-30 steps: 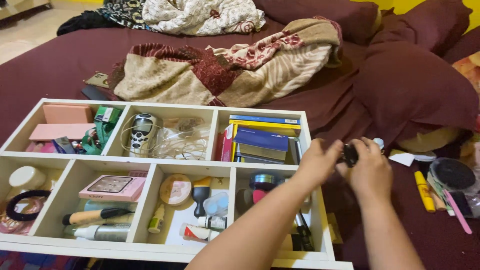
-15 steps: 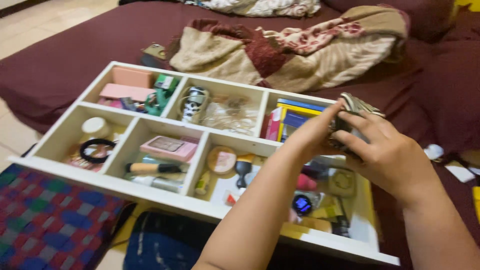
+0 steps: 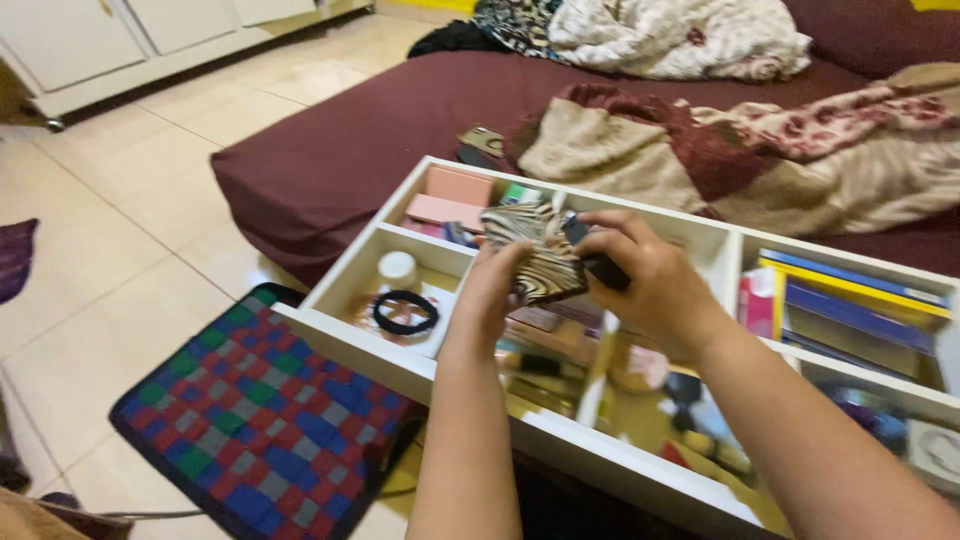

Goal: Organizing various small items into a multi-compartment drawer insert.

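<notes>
Both my hands hold a zebra-striped pouch (image 3: 535,255) above the middle of a white divided drawer tray (image 3: 345,262) that lies on a maroon bed (image 3: 350,130). My left hand (image 3: 497,290) grips the pouch's lower left side. My right hand (image 3: 655,290) grips its right side, and a small dark object (image 3: 603,268) sits under those fingers. Below the hands, the compartments hold blurred cosmetics. To the left are pink boxes (image 3: 455,195), a white jar (image 3: 398,268) and a black hair tie (image 3: 405,312).
Blue and yellow books (image 3: 850,295) fill the tray's right compartment. A patchwork blanket (image 3: 700,150) lies behind the tray. A checkered mat (image 3: 255,425) lies on the tiled floor (image 3: 110,250) at the tray's front left. White cabinets (image 3: 130,30) stand at the far left.
My hands have moved left from the tray's right end to over its middle and now hold the striped pouch. The view has swung left, showing the floor and the mat.
</notes>
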